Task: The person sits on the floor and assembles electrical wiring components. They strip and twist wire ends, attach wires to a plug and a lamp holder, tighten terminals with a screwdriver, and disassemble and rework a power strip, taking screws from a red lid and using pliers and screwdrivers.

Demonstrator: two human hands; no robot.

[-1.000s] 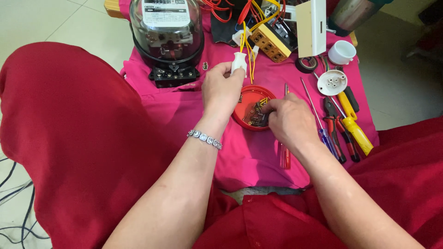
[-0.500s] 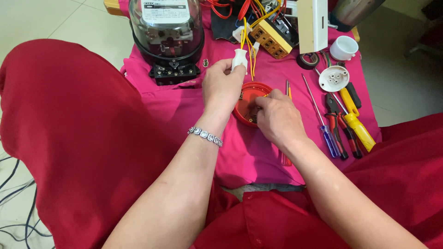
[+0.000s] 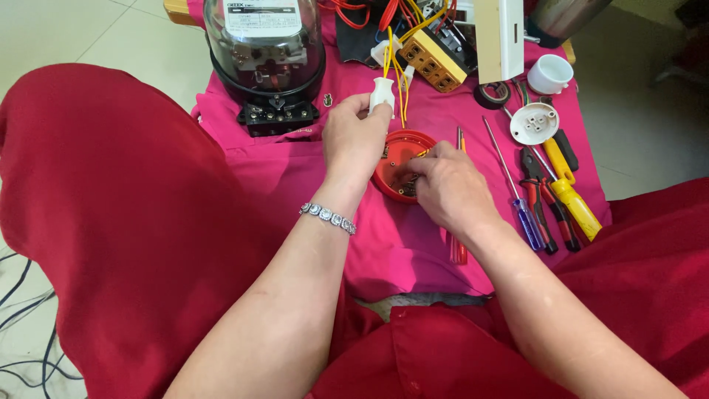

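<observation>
My left hand grips a small white plastic fitting with yellow wires running from it toward the back. A round red plastic base lies on the pink cloth just right of that hand. My right hand rests on the red base, its fingertips pinched inside it on small metal parts and a yellow wire end. What the fingers hold is too small to tell. A silver bracelet sits on my left wrist.
A glass-domed electric meter stands at the back left. A yellow terminal block, white box, white round socket base, white cap, tape roll, screwdrivers and pliers lie at the right. Cables trail on the floor.
My right hand has slid left and up onto the red base, covering its inside. My left hand keeps holding the white fitting in about the same place.
</observation>
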